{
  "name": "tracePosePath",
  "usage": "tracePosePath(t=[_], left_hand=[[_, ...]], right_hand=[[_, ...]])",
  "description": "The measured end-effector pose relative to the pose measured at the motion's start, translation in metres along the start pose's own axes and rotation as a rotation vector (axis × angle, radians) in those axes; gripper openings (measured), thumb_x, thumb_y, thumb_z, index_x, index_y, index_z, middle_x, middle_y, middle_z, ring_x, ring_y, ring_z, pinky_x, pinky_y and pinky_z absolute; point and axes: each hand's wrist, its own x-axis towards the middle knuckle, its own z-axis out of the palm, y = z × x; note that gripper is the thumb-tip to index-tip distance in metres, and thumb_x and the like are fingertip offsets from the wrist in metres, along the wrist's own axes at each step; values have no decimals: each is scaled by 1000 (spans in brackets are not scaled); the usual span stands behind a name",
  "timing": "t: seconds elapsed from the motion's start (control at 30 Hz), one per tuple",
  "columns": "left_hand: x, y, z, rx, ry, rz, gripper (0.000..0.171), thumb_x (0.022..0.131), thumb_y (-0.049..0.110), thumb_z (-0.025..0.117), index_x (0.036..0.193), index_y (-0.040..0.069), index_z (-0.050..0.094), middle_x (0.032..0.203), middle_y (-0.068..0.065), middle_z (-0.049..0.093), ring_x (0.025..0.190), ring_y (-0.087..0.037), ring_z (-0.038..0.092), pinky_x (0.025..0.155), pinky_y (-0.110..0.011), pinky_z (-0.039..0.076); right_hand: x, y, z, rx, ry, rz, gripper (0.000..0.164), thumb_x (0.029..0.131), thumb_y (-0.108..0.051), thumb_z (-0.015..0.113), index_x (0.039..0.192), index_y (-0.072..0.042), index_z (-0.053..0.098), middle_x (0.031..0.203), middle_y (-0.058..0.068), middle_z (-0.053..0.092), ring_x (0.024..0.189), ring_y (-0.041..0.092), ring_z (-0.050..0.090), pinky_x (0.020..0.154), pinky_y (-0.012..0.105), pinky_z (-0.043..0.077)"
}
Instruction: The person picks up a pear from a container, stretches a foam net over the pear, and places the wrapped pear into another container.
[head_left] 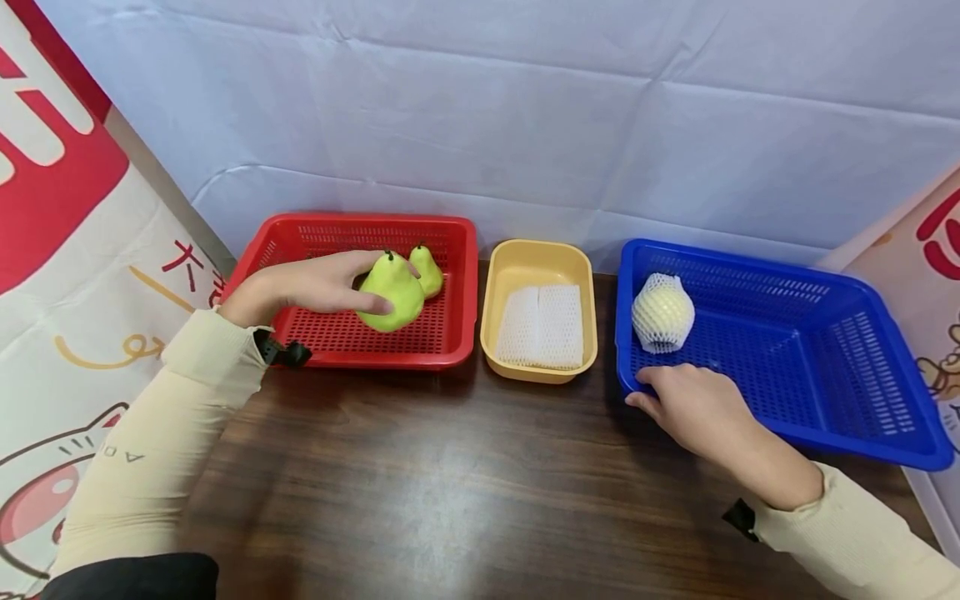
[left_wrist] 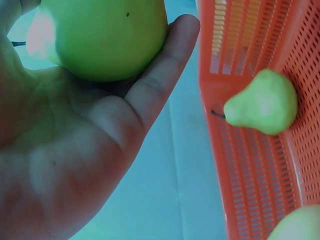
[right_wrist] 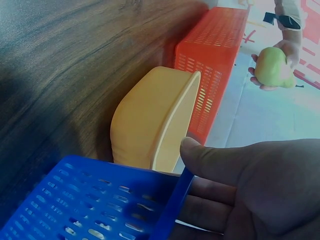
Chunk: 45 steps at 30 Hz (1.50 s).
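Note:
My left hand [head_left: 322,282] grips a green pear [head_left: 393,293], its thumb and fingers round the fruit, above the red basket [head_left: 375,362]. Another pear [head_left: 426,272] lies inside that basket; the left wrist view shows a pear [left_wrist: 267,102] by the basket wall and part of one more [left_wrist: 300,225] at the corner. On the right, my right hand [head_left: 693,408] pinches the near left rim of the blue basket [head_left: 795,350], thumb outside and fingers inside. Within the blue basket sits a round pale fruit in a white foam net [head_left: 663,313].
Between the baskets stands a yellow tub [head_left: 491,333] holding flat white foam nets [head_left: 542,327]. All three containers rest on a dark wooden table [head_left: 480,483]. A pale cloth [head_left: 480,125] hangs behind, and printed banners [head_left: 67,333] flank the sides.

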Motion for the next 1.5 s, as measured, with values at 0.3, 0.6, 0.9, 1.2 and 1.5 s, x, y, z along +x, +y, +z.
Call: tracePosePath(t=[0.3, 0.6, 0.9, 1.2, 1.5], left_hand=[[1, 12, 22, 6, 30, 56, 51, 93, 28, 74, 136, 13, 52, 106, -5, 60, 94, -21, 58, 81, -38, 53], [6, 30, 53, -4, 34, 123, 56, 91, 31, 77, 139, 16, 53, 113, 0, 61, 104, -17, 58, 92, -38, 51], [13, 37, 77, -76, 28, 218, 56, 92, 24, 77, 140, 12, 51, 118, 1, 61, 108, -15, 58, 96, -35, 50], [16, 41, 103, -69, -34, 260, 57, 94, 25, 73, 142, 10, 47, 123, 0, 57, 112, -15, 55, 98, -33, 48], [23, 45, 128, -39, -82, 314, 57, 94, 28, 73, 142, 9, 49, 122, -1, 58, 109, -13, 56, 96, -30, 49]], right_hand=[[1, -1, -1, -8, -2, 2, 17, 92, -25, 76, 91, -8, 71, 70, 3, 66, 61, 23, 63, 53, 50, 50], [2, -2, -2, -3, -2, 4, 17, 92, -25, 76, 86, -11, 69, 65, 0, 60, 58, 20, 61, 51, 49, 48], [1, -1, -1, -1, -5, 6, 18, 92, -25, 75, 83, -12, 66, 63, -2, 57, 57, 19, 59, 51, 48, 47], [2, -1, -2, 4, -11, 12, 20, 92, -25, 75, 80, -14, 64, 62, -3, 55, 56, 18, 57, 51, 48, 47], [2, -1, -2, 1, -8, 12, 18, 92, -26, 75, 85, -11, 68, 65, 0, 60, 58, 21, 60, 51, 49, 48]])
